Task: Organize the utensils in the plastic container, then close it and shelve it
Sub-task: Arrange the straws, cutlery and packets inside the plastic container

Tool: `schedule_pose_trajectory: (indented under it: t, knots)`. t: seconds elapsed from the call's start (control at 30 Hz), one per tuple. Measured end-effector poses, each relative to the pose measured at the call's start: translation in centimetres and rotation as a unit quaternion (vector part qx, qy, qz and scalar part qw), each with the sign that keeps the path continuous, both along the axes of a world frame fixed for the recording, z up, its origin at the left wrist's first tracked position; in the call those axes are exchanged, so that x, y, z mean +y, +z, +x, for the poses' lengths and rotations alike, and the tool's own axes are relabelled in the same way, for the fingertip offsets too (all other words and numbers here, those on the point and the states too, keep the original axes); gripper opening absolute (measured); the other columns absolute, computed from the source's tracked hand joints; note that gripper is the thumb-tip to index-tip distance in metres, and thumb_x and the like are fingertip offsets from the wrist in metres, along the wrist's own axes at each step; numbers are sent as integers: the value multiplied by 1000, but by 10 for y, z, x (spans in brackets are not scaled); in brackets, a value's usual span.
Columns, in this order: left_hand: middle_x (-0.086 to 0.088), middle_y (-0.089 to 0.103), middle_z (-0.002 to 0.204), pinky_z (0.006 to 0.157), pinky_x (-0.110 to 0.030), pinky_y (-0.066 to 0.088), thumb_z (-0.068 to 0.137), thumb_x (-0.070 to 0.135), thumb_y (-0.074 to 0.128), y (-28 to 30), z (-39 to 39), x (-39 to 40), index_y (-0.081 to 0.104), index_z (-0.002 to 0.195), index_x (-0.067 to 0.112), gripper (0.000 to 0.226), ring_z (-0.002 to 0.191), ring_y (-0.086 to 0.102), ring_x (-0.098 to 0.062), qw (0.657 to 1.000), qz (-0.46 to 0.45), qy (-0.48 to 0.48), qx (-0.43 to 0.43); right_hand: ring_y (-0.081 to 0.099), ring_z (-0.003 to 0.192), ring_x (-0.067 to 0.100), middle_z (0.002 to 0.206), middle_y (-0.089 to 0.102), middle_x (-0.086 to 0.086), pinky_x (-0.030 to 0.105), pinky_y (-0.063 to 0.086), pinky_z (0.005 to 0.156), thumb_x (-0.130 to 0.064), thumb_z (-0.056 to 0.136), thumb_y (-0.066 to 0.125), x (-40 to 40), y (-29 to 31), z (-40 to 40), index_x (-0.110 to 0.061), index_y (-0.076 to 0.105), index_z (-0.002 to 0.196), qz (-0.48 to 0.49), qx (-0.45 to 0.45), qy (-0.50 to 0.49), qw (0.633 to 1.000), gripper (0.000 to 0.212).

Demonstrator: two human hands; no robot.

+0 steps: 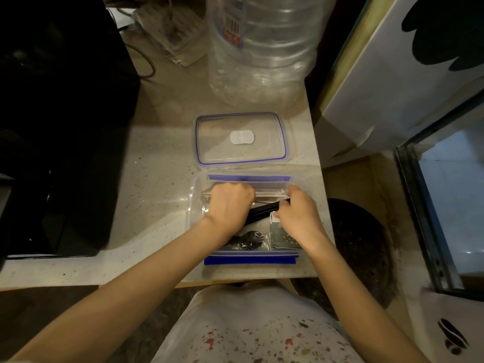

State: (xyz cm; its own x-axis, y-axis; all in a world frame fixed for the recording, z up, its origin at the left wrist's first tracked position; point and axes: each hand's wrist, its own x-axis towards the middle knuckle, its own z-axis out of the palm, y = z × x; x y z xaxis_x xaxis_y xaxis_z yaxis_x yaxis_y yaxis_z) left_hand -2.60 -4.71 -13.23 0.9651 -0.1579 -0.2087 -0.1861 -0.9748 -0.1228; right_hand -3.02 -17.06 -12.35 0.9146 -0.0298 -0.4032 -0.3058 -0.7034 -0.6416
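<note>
We reach both bare forearms forward from the near edge of the counter, wrists close together. Our left hand (230, 203) is a knuckles-up fist with fingers curled under. Our right hand (298, 213) sits just beside it, fingers bent and pinching at their tips.

We see the clear rectangular plastic container (195, 205) with blue clips lying open, black plastic utensils (262, 212) inside it; its clear blue-rimmed lid (241, 138) lies flat just behind it.

Head-worn view, steeply downward, close above counter (157, 163)
</note>
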Motion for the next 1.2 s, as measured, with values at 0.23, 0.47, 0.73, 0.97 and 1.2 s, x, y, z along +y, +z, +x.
schedule_pose_trajectory:
  t: [0.23, 0.47, 0.73, 0.97, 1.2]
  knots:
    - [-5, 71, 72, 46, -25, 38, 72, -1, 66, -8, 0, 10, 63, 75, 11, 13, 64, 69, -30, 999, -29, 7, -27, 58, 102, 23, 114, 58, 12, 33, 50, 85, 1, 92, 38, 4, -4, -1, -9, 47, 125, 1, 5, 10, 1000, 35]
    - [-2, 57, 36, 31, -14, 24, 32, 16, 90, -15, 5, 7, 60, 56, 15, 38, 24, 52, -21, 991, -54, -69, -103, 57, 72, 14, 114, 54, 5, 22, 47, 62, 0, 95, 35, 2, -1, 3, -11, 39, 137, 86, 22, -31, 996, 44]
    - [-4, 71, 73, 43, -26, 38, 73, 14, 71, 3, 8, 0, 63, 85, 12, 14, 60, 69, -28, 997, 9, -57, -50, 62, 79, 18, 134, 48, 6, 29, 53, 75, 0, 95, 35, 1, 0, -1, -13, 36, 138, 96, 18, -36, 995, 46]
    - [-8, 69, 76, 45, -27, 30, 72, 11, 70, -5, 6, 2, 59, 85, 7, 18, 60, 67, -29, 995, -40, -66, -58, 52, 114, 27, 129, 50, 14, 39, 47, 95, 3, 92, 36, 4, 1, -4, -9, 27, 140, -13, -1, 28, 1000, 51]
    - [-3, 54, 36, 37, -15, 15, 30, 11, 89, -9, 5, 3, 60, 59, 13, 41, 22, 48, -19, 991, -54, -69, -103, 57, 103, 27, 121, 54, 15, 36, 50, 80, -2, 92, 43, 10, 0, -7, -9, 24, 141, -70, -7, 40, 997, 53]
